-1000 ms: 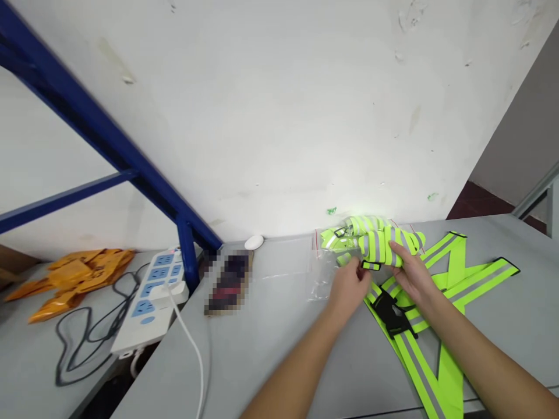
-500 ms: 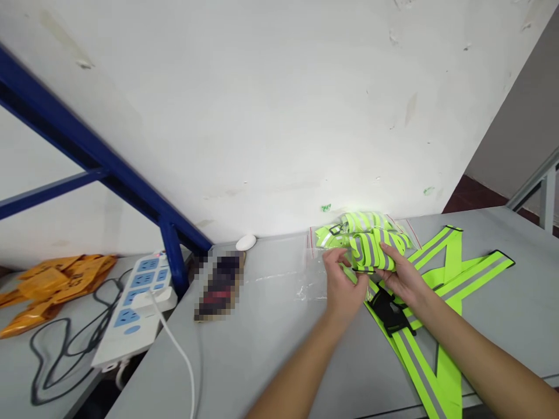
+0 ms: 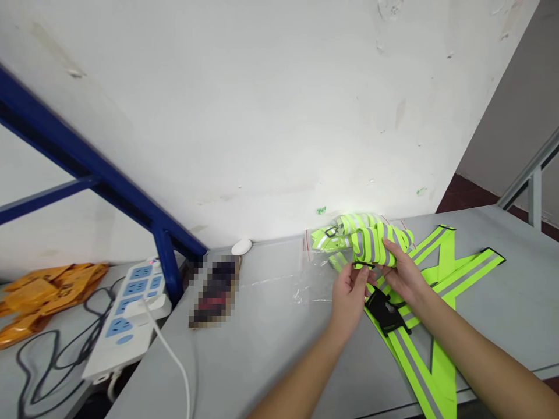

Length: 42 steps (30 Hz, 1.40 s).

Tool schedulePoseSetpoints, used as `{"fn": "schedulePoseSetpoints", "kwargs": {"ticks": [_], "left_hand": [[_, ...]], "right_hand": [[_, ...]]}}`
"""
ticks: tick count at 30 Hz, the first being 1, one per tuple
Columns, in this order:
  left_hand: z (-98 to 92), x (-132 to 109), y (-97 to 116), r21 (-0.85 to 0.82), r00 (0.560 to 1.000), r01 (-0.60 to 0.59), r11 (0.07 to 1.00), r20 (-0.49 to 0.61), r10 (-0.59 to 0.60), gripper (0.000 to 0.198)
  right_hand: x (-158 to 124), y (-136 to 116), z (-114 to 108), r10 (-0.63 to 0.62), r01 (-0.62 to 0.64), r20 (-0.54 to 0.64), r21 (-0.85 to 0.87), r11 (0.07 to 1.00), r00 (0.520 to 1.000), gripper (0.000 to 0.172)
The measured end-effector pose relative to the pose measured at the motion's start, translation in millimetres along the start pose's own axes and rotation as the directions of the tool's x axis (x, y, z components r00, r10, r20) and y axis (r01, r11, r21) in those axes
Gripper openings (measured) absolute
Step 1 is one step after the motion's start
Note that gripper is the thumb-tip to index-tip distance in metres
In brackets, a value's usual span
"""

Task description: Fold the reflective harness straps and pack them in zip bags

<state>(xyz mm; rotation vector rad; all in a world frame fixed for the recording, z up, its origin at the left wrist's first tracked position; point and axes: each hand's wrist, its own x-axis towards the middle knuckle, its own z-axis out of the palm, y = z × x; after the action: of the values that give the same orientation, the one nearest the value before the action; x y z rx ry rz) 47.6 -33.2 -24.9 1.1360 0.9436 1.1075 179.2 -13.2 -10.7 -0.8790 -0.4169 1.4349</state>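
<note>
My right hand (image 3: 404,273) grips a folded bundle of neon-yellow reflective strap (image 3: 375,244) with grey stripes, its thumb on the front. At the bundle's lower edge, my left hand (image 3: 350,291) is closed, pinching the strap by a small black buckle (image 3: 363,265). Just beneath and to the right, a reflective strap vest (image 3: 445,291) lies spread on the grey table, with a black plastic piece (image 3: 386,313) at its crossing. Behind the bundle, clear plastic bags (image 3: 317,273) lie against the wall, one holding another folded strap (image 3: 334,235).
On the left a white power strip (image 3: 126,314) carries a plugged-in charger and cables. Orange plastic packets (image 3: 52,291) lie beyond it. A blue metal post (image 3: 168,262) rises by a pixelated item (image 3: 216,291) and a white oval object (image 3: 241,247). The wall (image 3: 262,116) bounds the table's back.
My left hand has moved from the bundle's left side, fingers apart, to pinch its lower edge near the buckle. The right hand keeps its hold; the view has shifted slightly.
</note>
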Motion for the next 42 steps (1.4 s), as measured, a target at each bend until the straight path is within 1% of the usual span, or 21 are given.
{"fn": "schedulePoseSetpoints", "kwargs": {"ticks": [4, 7, 10, 12, 15, 17, 19, 22, 25, 27, 29, 31, 33, 35, 37, 38, 40, 41, 42], "left_hand": [[-2.7, 1.1, -2.9, 0.053, 0.998, -0.061, 0.997, -0.017, 0.062, 0.034], [-4.6, 0.9, -0.2, 0.118, 0.994, -0.088, 0.989, -0.047, 0.094, 0.033], [-4.0, -1.5, 2.9, 0.184, 0.99, -0.098, 0.978, -0.081, 0.114, 0.038], [-2.0, -2.7, 3.3, 0.16, 0.99, -0.081, 0.984, -0.098, 0.098, 0.039], [1.3, -1.8, 2.7, 0.047, 0.995, -0.019, 0.999, -0.099, 0.024, 0.038], [2.3, 0.5, 2.9, -0.022, 0.995, 0.018, 1.0, -0.093, -0.02, 0.038], [2.0, 3.2, 3.8, -0.046, 0.996, 0.022, 0.999, -0.081, -0.025, 0.036], [-0.5, 6.0, 4.8, 0.0, 0.999, -0.005, 1.0, -0.053, 0.005, 0.027], [-4.3, 6.7, 5.2, 0.041, 0.999, -0.03, 0.999, -0.026, 0.031, 0.018], [-7.8, 6.2, 6.8, 0.032, 0.999, -0.044, 0.998, -0.002, 0.045, 0.017], [-13.1, 5.7, 10.4, 0.059, 0.996, -0.08, 0.995, 0.04, 0.078, 0.016], [-20.5, 5.7, 15.4, 0.165, 0.986, -0.156, 0.974, 0.092, 0.142, 0.019], [-28.8, 6.7, 19.8, 0.299, 0.966, -0.252, 0.92, 0.128, 0.223, 0.029], [-36.1, 8.5, 21.8, 0.385, 0.946, -0.323, 0.864, 0.13, 0.296, 0.038], [-39.9, 9.9, 21.3, 0.39, 0.936, -0.349, 0.852, 0.096, 0.339, 0.044], [-40.0, 10.1, 20.4, 0.365, 0.939, -0.337, 0.868, 0.065, 0.337, 0.046], [-36.8, 9.3, 18.8, 0.288, 0.957, -0.275, 0.917, -0.003, 0.288, 0.05], [-33.9, 8.3, 18.3, 0.249, 0.968, -0.23, 0.941, -0.038, 0.247, 0.05], [-30.5, 7.0, 18.2, 0.217, 0.978, -0.179, 0.96, -0.071, 0.198, 0.049]], "right_hand": [[3.1, 3.0, -1.3, 0.019, -0.013, -0.075, 0.078, 0.997, 0.997, 0.018], [1.1, 3.4, 0.9, 0.02, -0.017, -0.069, 0.043, 0.999, 0.997, 0.02], [-3.3, 3.0, 4.0, -0.005, 0.003, -0.063, -0.028, 1.0, 0.998, 0.024], [-6.3, 2.5, 5.7, -0.04, 0.036, -0.051, -0.081, 0.996, 0.998, 0.027], [-11.1, 1.2, 8.2, -0.085, 0.081, -0.018, -0.156, 0.984, 0.996, 0.029], [-14.0, 0.5, 9.9, -0.098, 0.098, 0.008, -0.196, 0.976, 0.995, 0.031], [-15.7, 0.6, 11.1, -0.1, 0.105, 0.035, -0.217, 0.97, 0.994, 0.034], [-14.9, 2.1, 10.4, -0.054, 0.068, 0.073, -0.207, 0.976, 0.996, 0.036], [-11.3, 3.9, 7.1, 0.045, -0.03, 0.089, -0.159, 0.987, 0.995, 0.033], [-8.3, 4.7, 4.4, 0.094, -0.084, 0.095, -0.103, 0.991, 0.991, 0.032], [-5.6, 5.2, 1.3, 0.117, -0.112, 0.118, -0.046, 0.993, 0.986, 0.031], [-3.8, 6.1, -1.7, 0.134, -0.134, 0.163, -0.007, 0.991, 0.977, 0.03], [-3.7, 7.9, -4.4, 0.165, -0.168, 0.207, -0.001, 0.986, 0.964, 0.031], [-5.3, 10.6, -6.3, 0.191, -0.191, 0.223, -0.022, 0.981, 0.956, 0.033], [-8.2, 12.8, -7.2, 0.188, -0.18, 0.186, -0.063, 0.982, 0.964, 0.04], [-9.9, 13.1, -7.3, 0.18, -0.168, 0.136, -0.095, 0.981, 0.974, 0.046], [-13.4, 11.6, -6.8, 0.15, -0.15, -0.018, -0.175, 0.973, 0.989, 0.065], [-15.0, 9.7, -6.1, 0.121, -0.139, -0.094, -0.215, 0.967, 0.988, 0.074], [-16.4, 7.1, -5.1, 0.087, -0.121, -0.144, -0.249, 0.961, 0.986, 0.08]]}}
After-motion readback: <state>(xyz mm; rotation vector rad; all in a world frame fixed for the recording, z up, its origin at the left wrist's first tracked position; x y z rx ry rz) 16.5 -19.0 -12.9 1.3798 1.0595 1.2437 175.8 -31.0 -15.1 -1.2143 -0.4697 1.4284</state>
